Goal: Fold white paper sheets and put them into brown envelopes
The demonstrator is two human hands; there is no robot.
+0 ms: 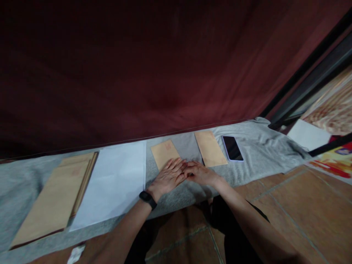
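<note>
My left hand [171, 176] lies flat, fingers apart, over the lower part of a small brown paper envelope [164, 151] with faint red print. The envelope's upper part shows above the fingers, and its lower end is hidden. My right hand [201, 173] touches the left fingertips, its fingers bent and drawn together by the envelope's lower right side. What the right fingers hold, if anything, is hidden. Another brown envelope [210, 148] lies just beyond the right hand. A black band sits on my left wrist.
Grey cloth [264, 146] covers the narrow surface. A phone [233, 149] lies to the right. White paper sheets [115, 179] and a stack of larger brown envelopes [55, 200] are on the left. A dark red panel [165, 73] rises behind; the tiled floor [302, 205] is below.
</note>
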